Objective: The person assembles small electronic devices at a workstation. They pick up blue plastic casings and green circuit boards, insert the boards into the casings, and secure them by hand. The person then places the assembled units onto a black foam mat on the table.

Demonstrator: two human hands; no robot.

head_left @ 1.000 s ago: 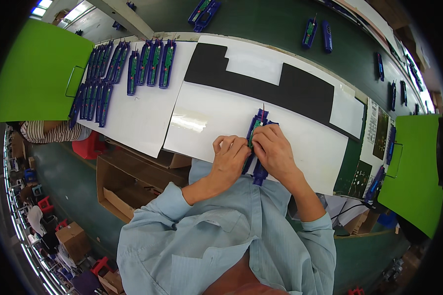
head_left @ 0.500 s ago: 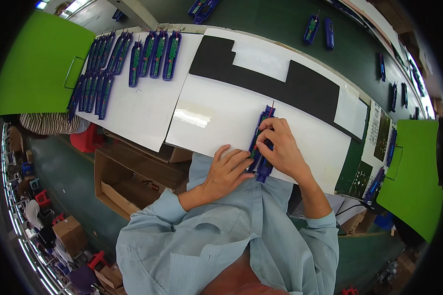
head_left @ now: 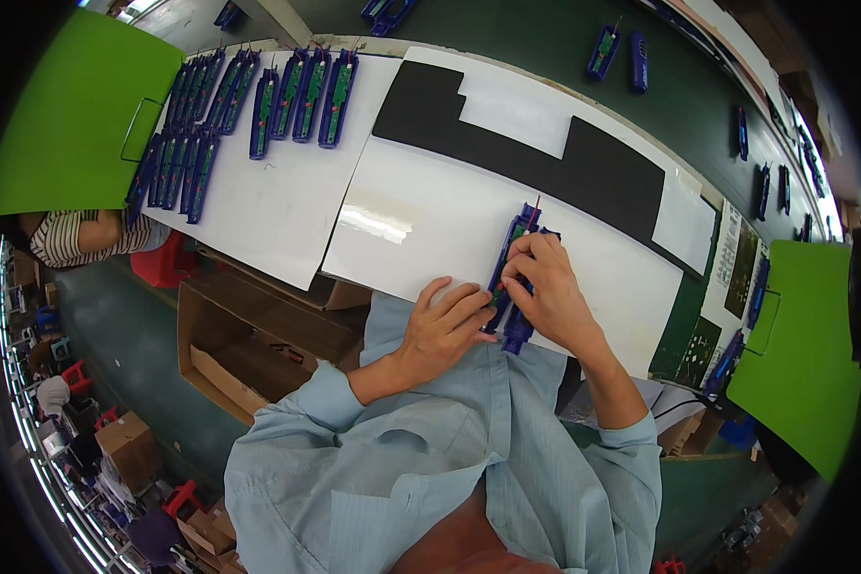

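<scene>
A long blue plastic housing with a green circuit board (head_left: pixel 518 232) lies on the white sheet (head_left: pixel 430 215) at the table's near edge. A second blue piece (head_left: pixel 517 333) sits against it on its right. My right hand (head_left: pixel 550 292) grips the pair from the right, fingers curled over their middle. My left hand (head_left: pixel 447 320) rests beside them on the left, its fingertips touching the lower part of the housing.
Several finished blue housings with green boards (head_left: pixel 258 96) lie in rows on the white sheet at the far left. A black mat (head_left: pixel 584 167) crosses the table. Green bins stand left (head_left: pixel 62 105) and right (head_left: pixel 799 344). An open cardboard box (head_left: pixel 249 335) stands below the table. A person in a striped top (head_left: pixel 86 234) is at left.
My left hand has slid a little away from the blue pieces and now touches them only with its fingertips. My right hand has kept its grip.
</scene>
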